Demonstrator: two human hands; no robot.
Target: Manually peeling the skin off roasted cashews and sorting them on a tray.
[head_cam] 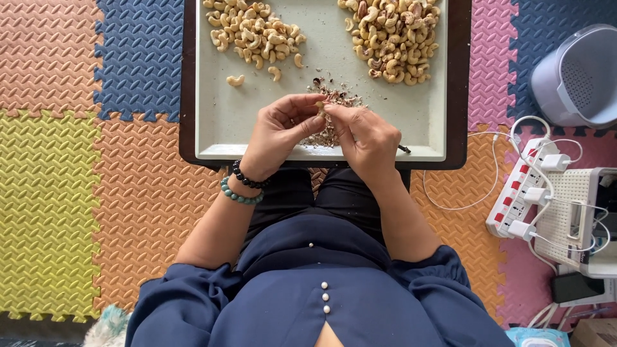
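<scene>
While both hands meet over the near edge of the pale tray [212,138], the left hand [279,132] and right hand [366,135] curl their fingertips around one cashew nut [319,106], pinched between them above the heap of skin flakes [331,115], so the peelings fall onto the tray; the cleaner nuts [254,35] lie in a far-left pile, the unpeeled nuts [392,35] far right, well apart, keeping the two sorts from mixing.
</scene>
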